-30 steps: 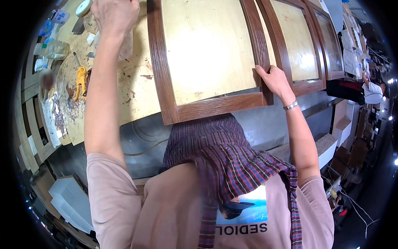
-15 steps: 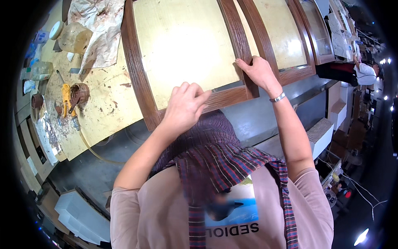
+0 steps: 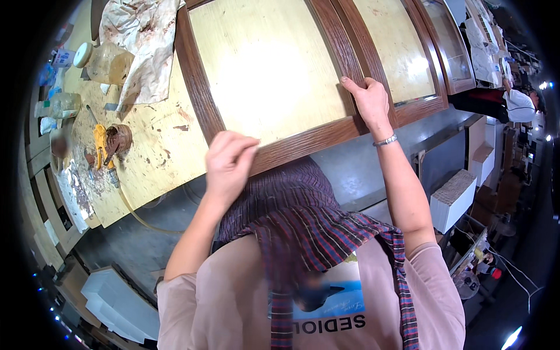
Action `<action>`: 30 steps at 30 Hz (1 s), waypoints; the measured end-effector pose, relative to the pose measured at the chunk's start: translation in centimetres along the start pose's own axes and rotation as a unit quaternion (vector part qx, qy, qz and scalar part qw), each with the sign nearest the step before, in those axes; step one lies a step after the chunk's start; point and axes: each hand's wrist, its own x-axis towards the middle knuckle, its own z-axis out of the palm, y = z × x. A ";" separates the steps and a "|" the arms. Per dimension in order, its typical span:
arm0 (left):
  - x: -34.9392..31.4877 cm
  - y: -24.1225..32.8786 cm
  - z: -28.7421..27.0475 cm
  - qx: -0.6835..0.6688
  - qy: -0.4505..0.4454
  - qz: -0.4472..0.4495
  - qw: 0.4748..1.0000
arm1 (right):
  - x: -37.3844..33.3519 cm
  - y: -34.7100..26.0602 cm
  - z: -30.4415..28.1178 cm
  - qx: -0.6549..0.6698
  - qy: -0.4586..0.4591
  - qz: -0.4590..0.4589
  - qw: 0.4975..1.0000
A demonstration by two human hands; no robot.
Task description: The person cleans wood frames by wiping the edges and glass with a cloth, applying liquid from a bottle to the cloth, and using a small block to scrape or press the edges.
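Note:
A brown wood-grain door frame (image 3: 201, 76) lies on the pale workbench (image 3: 154, 154), its open middle showing the bench top. My right hand (image 3: 372, 105) grips the frame's right side near the front corner, thumb on the inner edge and fingers over the outer side. At the front left corner is my left hand (image 3: 228, 166), fingers curled in against the thumb. It hides that corner, and I cannot make out what it holds. A second brown frame (image 3: 373, 58) lies close along the right side of the first.
A stained white cloth (image 3: 140, 49), a jar of yellowish liquid (image 3: 111, 63), a yellow-handled spray gun (image 3: 100, 140) with a hose (image 3: 137, 217) and a brown-coated cup (image 3: 121, 139) occupy the bench's left. Further right lies another frame (image 3: 449, 49). A person (image 3: 519, 106) stands beyond it.
The first frame has shifted right, closer to its neighbour, and farther onto the bench; the floor gap inside its front rail no longer shows. My left hand has moved left to the corner and closed more.

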 end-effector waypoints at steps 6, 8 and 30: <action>-2.0 -1.6 -5.9 0.009 0.081 -0.132 0.988 | -0.9 -1.7 -1.1 -0.086 -0.011 -0.060 0.994; -2.4 -2.6 -8.0 0.020 0.121 -0.156 0.980 | -0.9 -1.9 -1.0 -0.119 -0.006 -0.072 0.990; 17.0 -1.6 -13.6 0.377 0.118 0.201 0.896 | -1.3 -1.2 2.9 -0.161 0.146 -0.151 0.964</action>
